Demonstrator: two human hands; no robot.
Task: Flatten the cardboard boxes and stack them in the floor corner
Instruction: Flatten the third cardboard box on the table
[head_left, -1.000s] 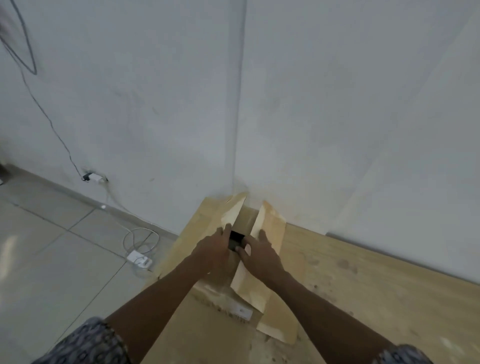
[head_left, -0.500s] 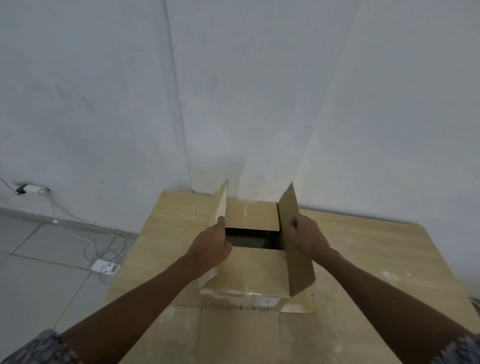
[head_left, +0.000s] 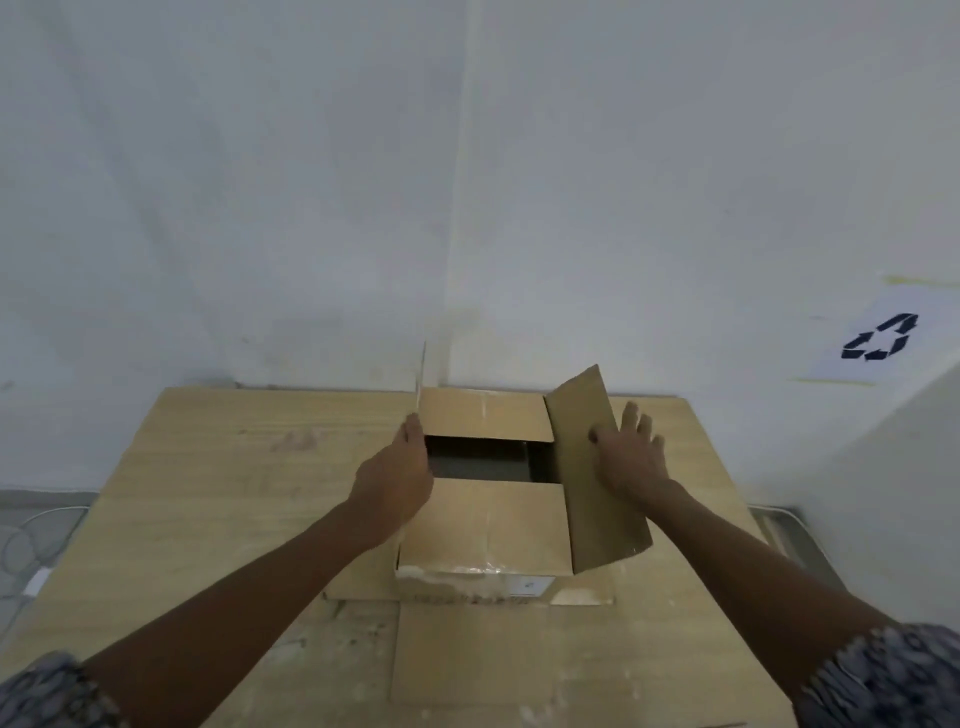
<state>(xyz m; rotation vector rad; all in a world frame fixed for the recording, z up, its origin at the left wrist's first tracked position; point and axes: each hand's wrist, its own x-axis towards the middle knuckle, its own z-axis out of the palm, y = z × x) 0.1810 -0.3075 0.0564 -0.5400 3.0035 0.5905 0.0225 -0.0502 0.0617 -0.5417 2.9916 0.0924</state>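
Observation:
A brown cardboard box (head_left: 488, 535) stands on a wooden table (head_left: 218, 493) against the wall corner. Its top is partly open, with a dark gap between the far and near flaps. My left hand (head_left: 400, 467) holds the left flap (head_left: 421, 379), which stands upright and edge-on to me. My right hand (head_left: 631, 452) grips the right flap (head_left: 592, 467), thumb on its inner face and fingers spread behind it; this flap leans outward to the right. A flat cardboard flap (head_left: 467, 654) lies on the table in front of the box.
White walls meet in a corner behind the table. A paper sheet with a recycling symbol (head_left: 878, 340) is taped on the right wall. White cables and a charger (head_left: 31, 551) lie on the tiled floor at the left. A grey metal frame (head_left: 784, 535) sits low at the right.
My hands moved from the middle of the box outward, pulling the two side flaps apart. The right flap now leans further right. The view shifted right, bringing the recycling sign into sight.

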